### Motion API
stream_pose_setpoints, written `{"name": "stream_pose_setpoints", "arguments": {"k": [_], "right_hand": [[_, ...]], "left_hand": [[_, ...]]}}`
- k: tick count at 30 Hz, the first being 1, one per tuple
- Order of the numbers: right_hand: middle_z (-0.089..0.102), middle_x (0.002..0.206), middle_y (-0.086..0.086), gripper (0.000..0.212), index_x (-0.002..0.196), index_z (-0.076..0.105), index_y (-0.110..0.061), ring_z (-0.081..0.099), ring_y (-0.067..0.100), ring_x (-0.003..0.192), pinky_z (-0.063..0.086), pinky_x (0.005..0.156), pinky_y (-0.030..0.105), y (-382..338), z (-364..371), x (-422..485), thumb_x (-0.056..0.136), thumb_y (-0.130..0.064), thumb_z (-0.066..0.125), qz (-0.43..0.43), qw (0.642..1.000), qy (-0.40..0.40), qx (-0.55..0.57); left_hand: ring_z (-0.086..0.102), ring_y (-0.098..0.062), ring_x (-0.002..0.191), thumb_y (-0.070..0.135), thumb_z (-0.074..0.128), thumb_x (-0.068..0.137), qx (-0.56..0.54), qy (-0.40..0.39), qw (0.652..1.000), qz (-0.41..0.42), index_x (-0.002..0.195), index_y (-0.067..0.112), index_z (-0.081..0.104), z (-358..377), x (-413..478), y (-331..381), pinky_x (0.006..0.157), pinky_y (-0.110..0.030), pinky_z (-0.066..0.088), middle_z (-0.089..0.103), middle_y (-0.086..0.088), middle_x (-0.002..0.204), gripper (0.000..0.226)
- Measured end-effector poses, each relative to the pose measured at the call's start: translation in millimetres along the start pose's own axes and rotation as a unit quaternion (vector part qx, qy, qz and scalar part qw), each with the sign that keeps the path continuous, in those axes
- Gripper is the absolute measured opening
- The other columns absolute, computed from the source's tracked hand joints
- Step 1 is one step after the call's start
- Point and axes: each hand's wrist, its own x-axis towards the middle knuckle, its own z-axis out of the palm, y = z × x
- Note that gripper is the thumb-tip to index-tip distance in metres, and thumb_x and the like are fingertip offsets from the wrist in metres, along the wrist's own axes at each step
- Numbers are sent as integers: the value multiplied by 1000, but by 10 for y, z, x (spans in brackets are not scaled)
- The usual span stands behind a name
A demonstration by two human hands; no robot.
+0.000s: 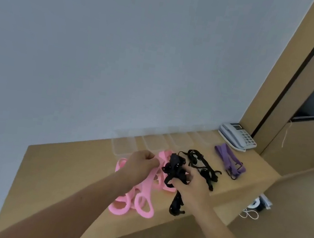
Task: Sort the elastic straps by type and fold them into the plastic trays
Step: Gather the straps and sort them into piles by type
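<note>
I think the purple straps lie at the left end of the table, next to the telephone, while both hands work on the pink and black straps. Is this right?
Not quite. In the head view the purple straps lie at the right end of the table, next to the telephone. The left hand and right hand do work on the pink straps and black straps.

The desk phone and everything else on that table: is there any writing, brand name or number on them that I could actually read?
Nothing reads.
Desk phone: its keypad and small screen carry marks, too small and blurred to read.
Pink straps, black straps, purple straps, clear plastic trays: no text shows.

Bare desk point(67, 168) left; pink straps point(141, 200) centre.
</note>
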Motion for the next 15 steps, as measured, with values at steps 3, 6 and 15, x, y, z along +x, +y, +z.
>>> {"name": "stream_pose_setpoints", "arguments": {"k": [3,6,15], "right_hand": [[68,96,-15,34,108,61,-33,62,4,89,43,68,19,61,-195,377,80,-16,70,3,999,21,-34],[67,92,-13,30,101,58,-34,62,9,86,46,68,25,182,-360,746,79,-18,70,11,997,44,-60],[63,98,-8,48,129,51,-24,62,17,91,51,74,34,856,-750,1944,84,-25,66,35,985,32,-163]], "left_hand": [[73,-28,80,31,62,73,23,-24,999,8,84,19,69,172,473,98,84,-48,58,76,-4,77,18],[67,-6,58,16,57,90,24,-43,999,9,89,12,65,351,881,167,64,-29,53,72,7,65,9],[61,-4,50,5,58,92,49,-4,998,-31,95,4,68,792,1695,273,48,-16,47,69,2,65,11]]}}
